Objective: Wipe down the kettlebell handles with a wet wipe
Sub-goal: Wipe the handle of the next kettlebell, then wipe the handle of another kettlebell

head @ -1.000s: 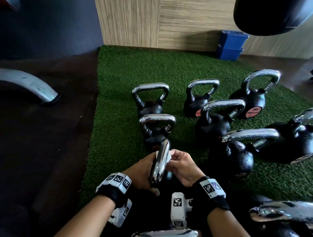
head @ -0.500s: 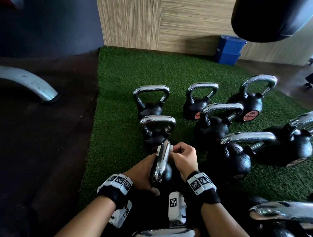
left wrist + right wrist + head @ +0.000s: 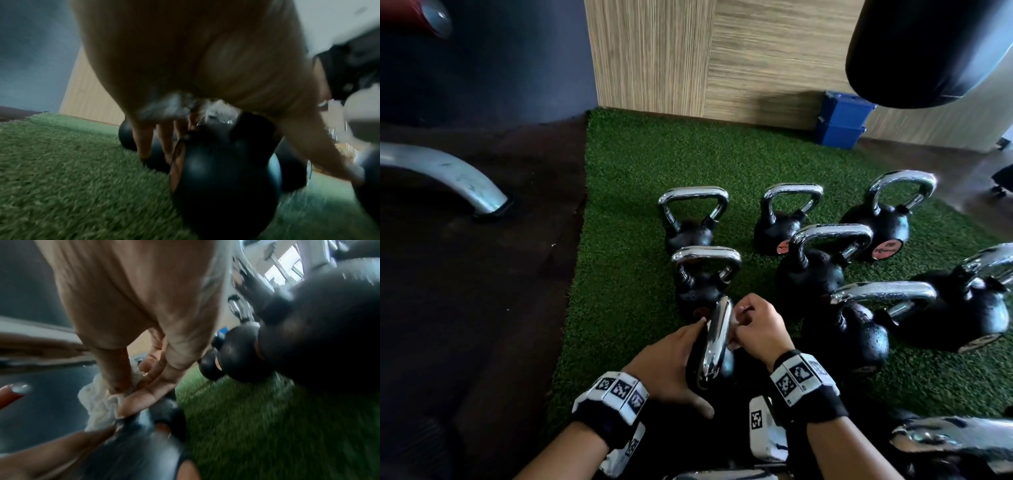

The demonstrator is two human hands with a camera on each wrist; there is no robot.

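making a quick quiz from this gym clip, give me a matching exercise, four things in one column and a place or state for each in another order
Things
1. wet wipe
2. left hand
3. blue boxes
4. punching bag

Places or states
A. stacked on the floor by the wooden wall
B. hanging overhead at the top right of the head view
C. pinched in the right hand against the chrome handle
D. steadying the black body of the nearest kettlebell

Pairs: 1-C, 2-D, 3-A, 4-B
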